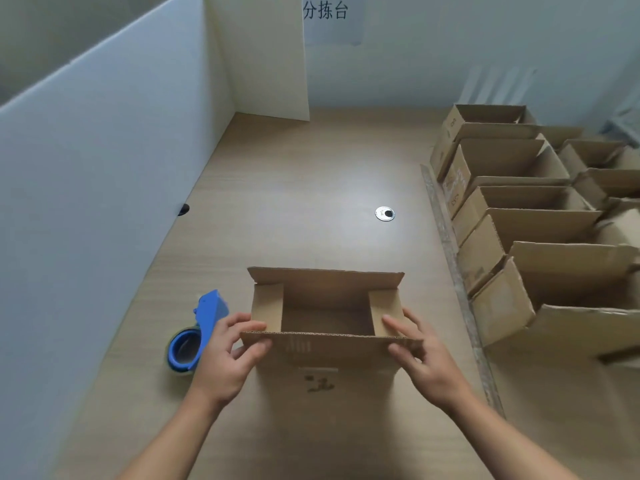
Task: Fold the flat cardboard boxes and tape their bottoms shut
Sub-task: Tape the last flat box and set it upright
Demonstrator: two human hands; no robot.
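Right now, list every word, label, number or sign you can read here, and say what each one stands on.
"分拣台": on the paper sign at the back.
Dark marks on the front of the near box: too blurred to read.
Print on the sides of the finished boxes at the right: too blurred to read.
Tape dispenser: no text shows.

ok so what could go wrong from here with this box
1. The left hand and right hand both pinch the near flap. Letting go to reach the tape dispenser could let the folded-in short flaps spring open.
2. The far flap stands upright. Closing it unevenly may leave a gap at the seam.
3. The tape dispenser lies close beside the left hand and might get knocked.
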